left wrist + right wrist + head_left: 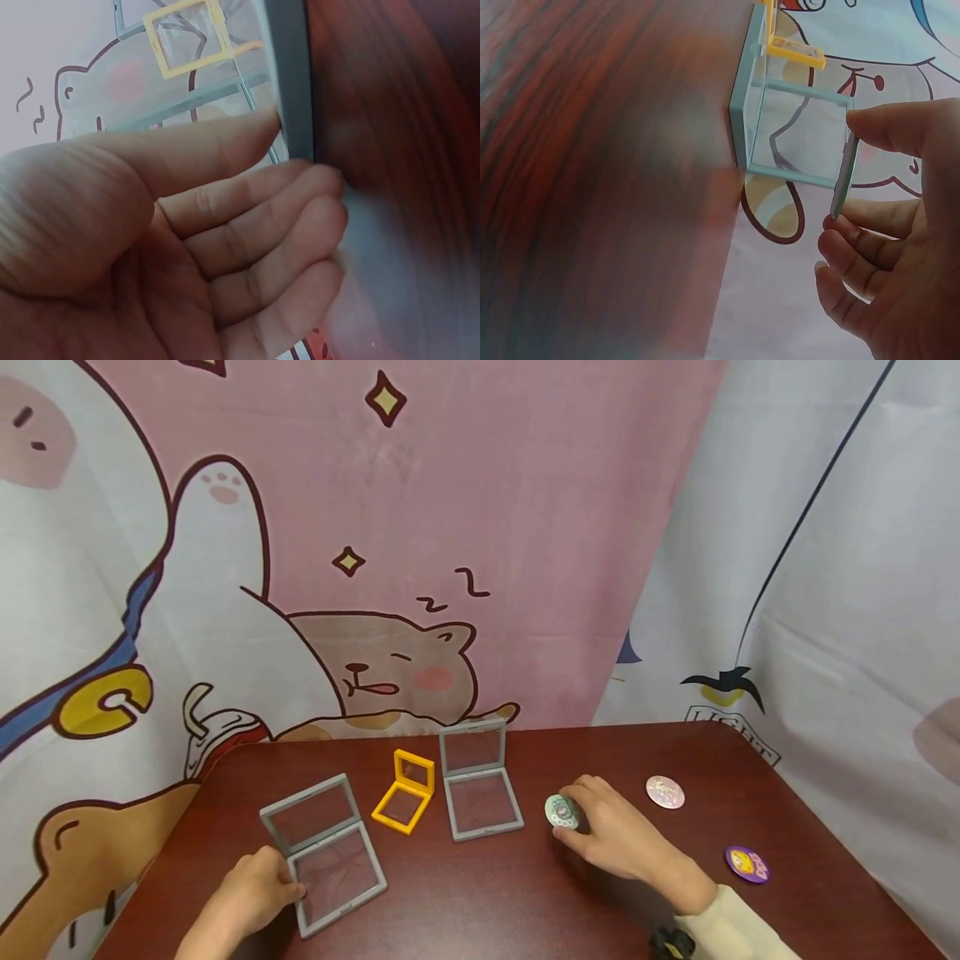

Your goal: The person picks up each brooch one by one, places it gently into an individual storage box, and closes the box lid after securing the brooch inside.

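My left hand [251, 889] pinches the left edge of a hinged grey display case [345, 910] with clear panes, its lid raised, on the table. In the left wrist view the thumb lies against the case's grey rim [292, 82], with the fingertips on its other side. Between thumb and fingers of my right hand [611, 831] is a round, pale green badge [562, 811] with a small printed figure. The right wrist view shows the badge [845, 176] edge-on, held above the table. Left of this hand stands a second open grey case [487, 832].
A small yellow case [391, 824] stands open between the two grey ones. Toward the right side of the table [480, 902] lie a pink round badge [665, 792] and a purple-rimmed one [747, 865]. A printed cartoon curtain [555, 527] hangs behind the table.
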Motion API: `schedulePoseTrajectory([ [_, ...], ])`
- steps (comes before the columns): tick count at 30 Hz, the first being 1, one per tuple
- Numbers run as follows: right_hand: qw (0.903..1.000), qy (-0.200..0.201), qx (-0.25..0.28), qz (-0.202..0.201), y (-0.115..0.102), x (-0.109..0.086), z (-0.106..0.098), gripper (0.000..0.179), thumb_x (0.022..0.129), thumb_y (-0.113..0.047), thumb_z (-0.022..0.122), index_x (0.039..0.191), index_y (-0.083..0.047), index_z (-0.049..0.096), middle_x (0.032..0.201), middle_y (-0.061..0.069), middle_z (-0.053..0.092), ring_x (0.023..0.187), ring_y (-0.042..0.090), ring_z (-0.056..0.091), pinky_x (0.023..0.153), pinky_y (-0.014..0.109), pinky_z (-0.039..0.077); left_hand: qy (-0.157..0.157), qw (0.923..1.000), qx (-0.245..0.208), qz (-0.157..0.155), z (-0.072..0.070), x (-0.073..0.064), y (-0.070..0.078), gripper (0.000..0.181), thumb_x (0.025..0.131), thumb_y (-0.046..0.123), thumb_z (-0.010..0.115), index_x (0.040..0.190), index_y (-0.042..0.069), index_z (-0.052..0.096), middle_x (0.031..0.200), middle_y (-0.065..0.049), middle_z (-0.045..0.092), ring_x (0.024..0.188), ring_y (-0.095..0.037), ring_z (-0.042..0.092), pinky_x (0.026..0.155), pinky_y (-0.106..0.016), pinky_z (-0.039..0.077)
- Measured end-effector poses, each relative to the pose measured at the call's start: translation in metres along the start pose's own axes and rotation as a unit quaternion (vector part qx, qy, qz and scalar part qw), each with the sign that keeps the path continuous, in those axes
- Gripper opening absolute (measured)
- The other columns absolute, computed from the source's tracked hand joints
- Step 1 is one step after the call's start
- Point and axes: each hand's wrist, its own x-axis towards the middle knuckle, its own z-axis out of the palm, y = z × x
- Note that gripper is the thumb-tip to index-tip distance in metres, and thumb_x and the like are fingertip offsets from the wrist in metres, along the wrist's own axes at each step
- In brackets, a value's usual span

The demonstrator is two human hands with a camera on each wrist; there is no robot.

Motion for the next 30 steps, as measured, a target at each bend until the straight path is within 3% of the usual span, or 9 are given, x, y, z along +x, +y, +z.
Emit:
schedulePoseTrajectory([
  [9, 0.9998, -0.002, 0.017, -0.002, -0.012, 0.005, 0.007, 0.036, 0.083, -0.023, 0.086, 0.112, -0.008, 0.07, 0.105, -0.008, 0.061, 0.099, 0.009, 0.055, 0.087, 0.034, 0.052, 0.0, 0.9999, 0.004, 0.012, 0.006, -0.005, 0.008, 0.023, 0.085, 0.014, 0.086, 0.073, 0.007, 0.068, 0.071, -0.001, 0.063, 0.068, -0.019, 0.053, 0.064, -0.039, 0.048],
  [14, 0.9994, -0.001, 0.03, -0.017, -0.022, 0.01, 0.011, 0.037, 0.082, -0.023, 0.086, 0.112, -0.009, 0.07, 0.104, -0.008, 0.06, 0.099, 0.008, 0.055, 0.088, 0.033, 0.052, 0.009, 0.9997, 0.002, 0.023, 0.009, -0.007, 0.013, 0.024, 0.083, 0.012, 0.087, 0.07, 0.008, 0.068, 0.068, 0.0, 0.061, 0.066, -0.019, 0.051, 0.061, -0.037, 0.046],
  [20, 0.9986, -0.003, 0.042, -0.033, -0.037, 0.015, 0.016, 0.035, 0.082, -0.022, 0.086, 0.111, -0.011, 0.07, 0.104, -0.01, 0.059, 0.099, 0.008, 0.055, 0.088, 0.032, 0.051, -0.003, 0.9998, -0.009, 0.019, 0.012, -0.008, 0.02, 0.025, 0.083, 0.011, 0.088, 0.068, 0.008, 0.068, 0.065, 0.0, 0.058, 0.064, -0.018, 0.05, 0.06, -0.034, 0.044],
  [30, 0.9957, -0.043, 0.072, -0.039, -0.066, 0.027, 0.022, 0.038, 0.086, -0.024, 0.083, 0.117, -0.009, 0.069, 0.107, -0.009, 0.058, 0.1, 0.007, 0.051, 0.088, 0.03, 0.05, 0.011, 0.9994, -0.009, 0.033, 0.015, -0.011, 0.022, 0.026, 0.082, 0.01, 0.089, 0.068, 0.008, 0.066, 0.059, -0.001, 0.059, 0.059, -0.017, 0.054, 0.057, -0.034, 0.044],
])
